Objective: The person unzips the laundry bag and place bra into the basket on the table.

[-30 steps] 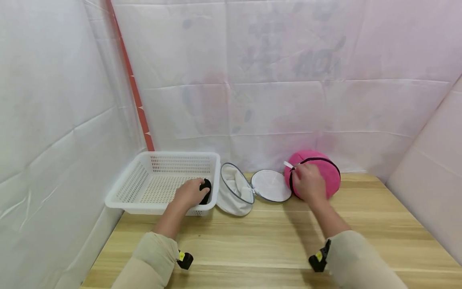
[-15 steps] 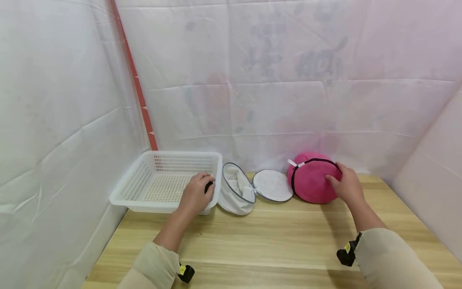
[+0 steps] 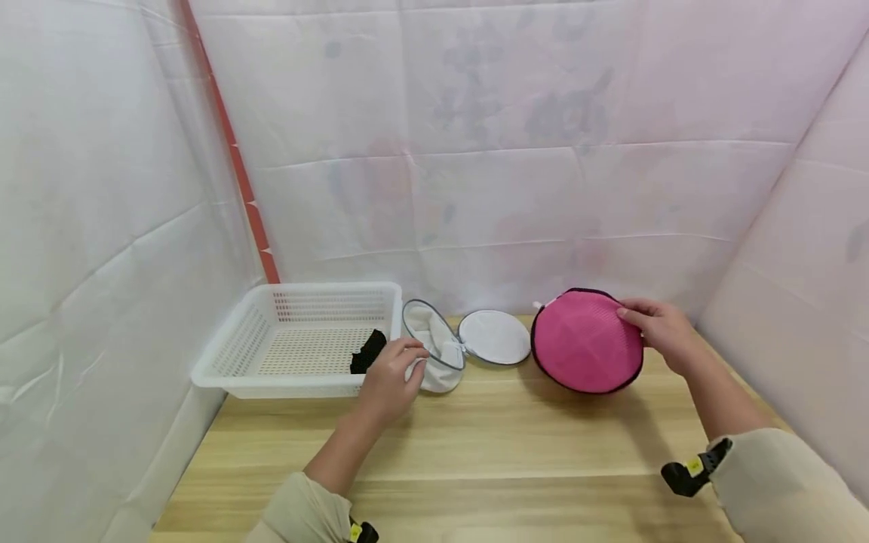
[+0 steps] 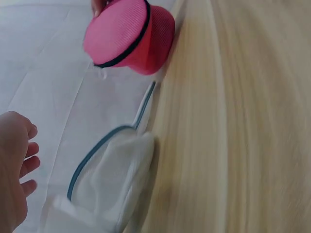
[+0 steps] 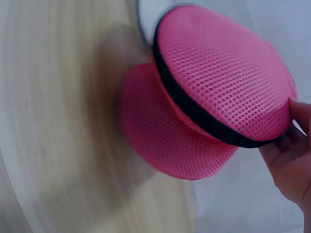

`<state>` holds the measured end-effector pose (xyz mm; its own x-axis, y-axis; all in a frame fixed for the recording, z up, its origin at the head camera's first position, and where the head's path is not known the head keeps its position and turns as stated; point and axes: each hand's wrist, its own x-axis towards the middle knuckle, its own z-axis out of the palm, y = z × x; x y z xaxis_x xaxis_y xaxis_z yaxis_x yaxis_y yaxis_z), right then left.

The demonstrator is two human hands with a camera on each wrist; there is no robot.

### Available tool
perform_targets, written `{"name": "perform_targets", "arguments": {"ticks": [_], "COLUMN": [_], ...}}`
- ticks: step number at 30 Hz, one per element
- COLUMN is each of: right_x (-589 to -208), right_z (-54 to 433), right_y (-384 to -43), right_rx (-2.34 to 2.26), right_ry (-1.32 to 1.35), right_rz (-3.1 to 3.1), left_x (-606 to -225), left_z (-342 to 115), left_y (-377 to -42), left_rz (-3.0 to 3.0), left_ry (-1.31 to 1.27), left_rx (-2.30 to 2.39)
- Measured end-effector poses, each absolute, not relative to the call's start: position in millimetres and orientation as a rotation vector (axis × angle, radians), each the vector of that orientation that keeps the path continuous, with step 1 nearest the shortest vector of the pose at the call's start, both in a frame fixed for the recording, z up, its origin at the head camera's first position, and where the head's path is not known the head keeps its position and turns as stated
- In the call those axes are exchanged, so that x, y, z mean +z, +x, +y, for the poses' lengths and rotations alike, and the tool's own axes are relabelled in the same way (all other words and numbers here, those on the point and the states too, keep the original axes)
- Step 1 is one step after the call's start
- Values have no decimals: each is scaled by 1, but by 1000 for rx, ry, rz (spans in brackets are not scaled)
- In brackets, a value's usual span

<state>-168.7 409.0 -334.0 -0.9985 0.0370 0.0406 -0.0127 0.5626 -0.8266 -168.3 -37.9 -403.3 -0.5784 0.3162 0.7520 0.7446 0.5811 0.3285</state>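
Note:
My right hand [image 3: 661, 332] pinches the edge of a pink mesh laundry bag [image 3: 587, 343] with a black zipper band. In the right wrist view the bag's round top tilts over its narrower lower part. My left hand [image 3: 394, 381] hovers by the near right corner of a white plastic basket [image 3: 299, 388], fingers loosely bent and holding nothing. Just behind it, a crumpled black cloth item [image 3: 369, 352] lies inside the basket. To the right stands a white mesh laundry bag [image 3: 441, 377], its mouth open and its round lid [image 3: 495, 337] folded out beside it.
Everything stands on a wood-grain table [image 3: 475, 452]. White sheeting [image 3: 502, 188] hangs close behind the basket and bags, and also rises on the left and right sides.
My right hand moved from the zipper to the pink bag's right edge and tipped its top forward. My left hand let go of the black cloth item and came out of the basket.

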Motion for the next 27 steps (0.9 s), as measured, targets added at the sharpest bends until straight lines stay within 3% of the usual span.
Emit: {"name": "perform_targets", "arguments": {"ticks": [9, 17, 23, 27], "right_x": [-344, -360, -354, -350], "right_z": [339, 270, 234, 215], "right_y": [-171, -190, -196, -179], "right_rx": [1967, 1765, 1380, 1282], "right_ry": [212, 530, 631, 683], "right_rz": [-2755, -2754, -2649, -2501], "left_x": [-406, -416, -423, -425], "left_z": [-4, 11, 12, 11], "left_y": [-148, -144, -151, -152], "left_rz": [-2346, -2059, -1892, -1995], "left_ry": [-971, -1153, -957, -728], "left_rx": [-859, -616, -502, -525]}}
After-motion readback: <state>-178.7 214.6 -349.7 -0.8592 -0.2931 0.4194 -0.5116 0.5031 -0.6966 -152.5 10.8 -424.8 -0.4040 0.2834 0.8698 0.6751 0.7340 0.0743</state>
